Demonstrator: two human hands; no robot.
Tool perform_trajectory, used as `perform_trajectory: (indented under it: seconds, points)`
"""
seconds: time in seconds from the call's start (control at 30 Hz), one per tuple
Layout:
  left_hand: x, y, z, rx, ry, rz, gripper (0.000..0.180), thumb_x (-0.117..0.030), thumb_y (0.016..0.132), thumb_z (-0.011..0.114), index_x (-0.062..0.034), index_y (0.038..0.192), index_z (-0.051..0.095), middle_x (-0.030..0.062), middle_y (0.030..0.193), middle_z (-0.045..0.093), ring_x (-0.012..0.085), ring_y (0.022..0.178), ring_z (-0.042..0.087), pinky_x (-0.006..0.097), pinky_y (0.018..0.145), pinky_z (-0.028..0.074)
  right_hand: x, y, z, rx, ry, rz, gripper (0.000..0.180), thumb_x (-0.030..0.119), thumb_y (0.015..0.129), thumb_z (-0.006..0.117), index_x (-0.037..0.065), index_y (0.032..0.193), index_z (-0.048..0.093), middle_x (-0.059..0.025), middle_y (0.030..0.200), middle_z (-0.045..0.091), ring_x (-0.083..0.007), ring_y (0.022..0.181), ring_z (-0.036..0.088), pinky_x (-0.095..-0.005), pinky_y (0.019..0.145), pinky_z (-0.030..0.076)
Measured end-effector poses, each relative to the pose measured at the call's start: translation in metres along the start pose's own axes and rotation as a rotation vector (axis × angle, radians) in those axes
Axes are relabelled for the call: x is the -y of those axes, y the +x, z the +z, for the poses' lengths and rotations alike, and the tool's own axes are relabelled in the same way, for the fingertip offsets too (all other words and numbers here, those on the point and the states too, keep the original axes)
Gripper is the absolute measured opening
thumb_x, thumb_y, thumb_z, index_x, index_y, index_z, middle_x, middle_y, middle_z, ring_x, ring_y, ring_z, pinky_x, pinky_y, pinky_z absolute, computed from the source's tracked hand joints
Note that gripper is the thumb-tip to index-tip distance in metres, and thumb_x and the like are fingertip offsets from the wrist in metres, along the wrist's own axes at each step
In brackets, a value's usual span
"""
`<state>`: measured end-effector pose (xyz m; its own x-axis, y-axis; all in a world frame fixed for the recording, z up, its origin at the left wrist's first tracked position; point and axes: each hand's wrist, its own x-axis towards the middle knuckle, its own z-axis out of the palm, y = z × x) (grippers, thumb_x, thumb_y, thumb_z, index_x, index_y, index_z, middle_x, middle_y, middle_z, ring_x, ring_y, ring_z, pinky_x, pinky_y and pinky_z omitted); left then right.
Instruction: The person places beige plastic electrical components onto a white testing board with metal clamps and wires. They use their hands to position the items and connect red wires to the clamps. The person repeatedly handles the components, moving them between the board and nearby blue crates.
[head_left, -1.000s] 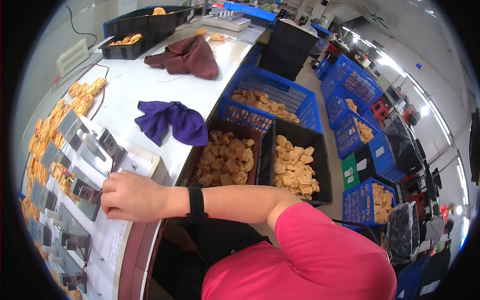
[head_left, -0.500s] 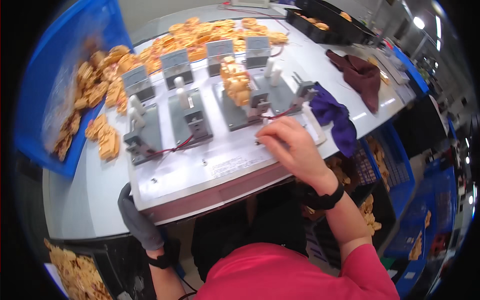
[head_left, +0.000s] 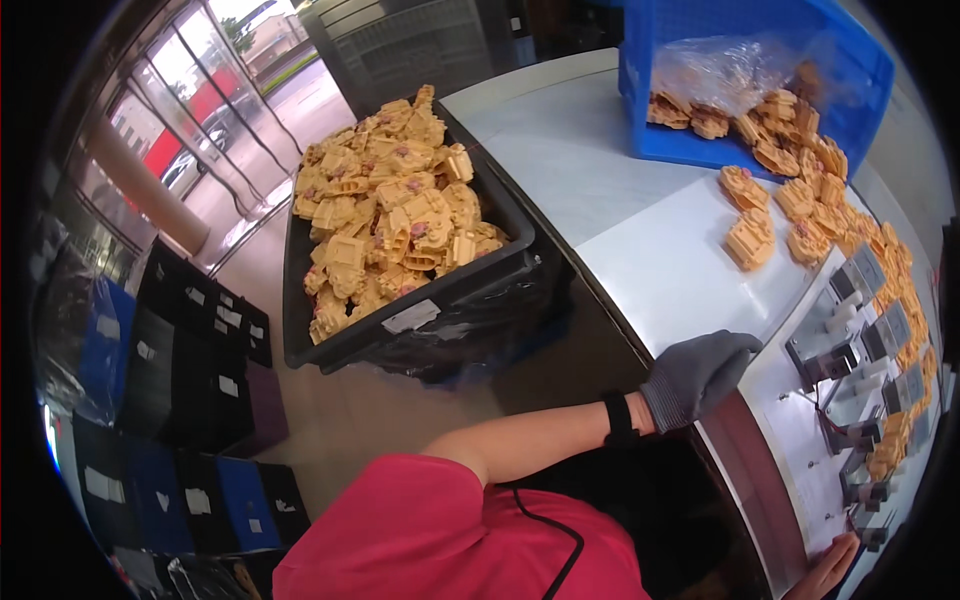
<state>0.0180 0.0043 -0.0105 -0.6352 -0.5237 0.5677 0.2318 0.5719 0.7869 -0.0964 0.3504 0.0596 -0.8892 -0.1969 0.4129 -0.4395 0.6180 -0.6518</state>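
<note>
My left hand [head_left: 700, 378], in a grey glove, is closed at the near left corner of a white-topped bench fixture [head_left: 796, 432], its fingertips against the edge. The fixture bears a row of grey stations with white pegs, small grey clamp blocks [head_left: 832, 362], red and black wires and tilted grey meters [head_left: 857, 272]. One tan plastic housing [head_left: 888, 446] sits on a station toward the right. My bare right hand [head_left: 828, 568] is at the lower right by the fixture's front edge; only part of it shows, and what its fingers hold is hidden.
A black crate [head_left: 405, 318] heaped with tan plastic parts [head_left: 385, 205] stands left of the table [head_left: 690, 270]. A blue bin [head_left: 655, 145] lies tipped at the back, parts and clear plastic film spilling out. More parts [head_left: 893, 255] line the fixture's far side. Stacked boxes [head_left: 190, 350] stand far left.
The view has swung left, bringing the black crate and windows into sight. The fixture and my right hand now appear at the right edge. My left hand stays at the fixture's corner.
</note>
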Motion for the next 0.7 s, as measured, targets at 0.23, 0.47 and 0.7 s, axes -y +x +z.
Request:
perform_trajectory:
  seconds: [0.23, 0.47, 0.7]
  points:
    - [0.001, 0.008, 0.006, -0.02, 0.015, 0.04, 0.023, -0.005, 0.094, 0.056, -0.0091, 0.117, 0.059, 0.013, 0.095, 0.064, 0.0298, 0.082, 0.065, 0.036, 0.072, 0.052, 0.008, 0.006, 0.002, -0.008, -0.01, 0.059, 0.035, 0.021, 0.103, 0.052, -0.013, 0.1, 0.06, -0.0211, 0.088, 0.061, -0.0291, 0.079, 0.055, -0.0376, 0.075, 0.049]
    - [0.001, 0.009, 0.005, -0.045, 0.031, 0.077, 0.021, -0.006, 0.093, 0.057, -0.0091, 0.114, 0.059, 0.0122, 0.091, 0.064, 0.03, 0.079, 0.064, 0.038, 0.069, 0.052, 0.008, 0.005, 0.002, -0.082, -0.031, 0.086, 0.033, 0.021, 0.101, 0.055, -0.012, 0.105, 0.061, -0.023, 0.096, 0.064, -0.0306, 0.086, 0.057, -0.0394, 0.081, 0.049]
    - [0.0, 0.009, 0.004, -0.041, 0.054, 0.081, 0.021, -0.004, 0.092, 0.056, -0.0089, 0.113, 0.059, 0.0119, 0.089, 0.064, 0.0296, 0.077, 0.064, 0.038, 0.068, 0.052, -0.001, 0.001, 0.0, -0.11, -0.027, -0.056, 0.029, 0.016, 0.099, 0.058, -0.01, 0.112, 0.06, -0.021, 0.108, 0.064, -0.0293, 0.098, 0.06, -0.0362, 0.091, 0.049]
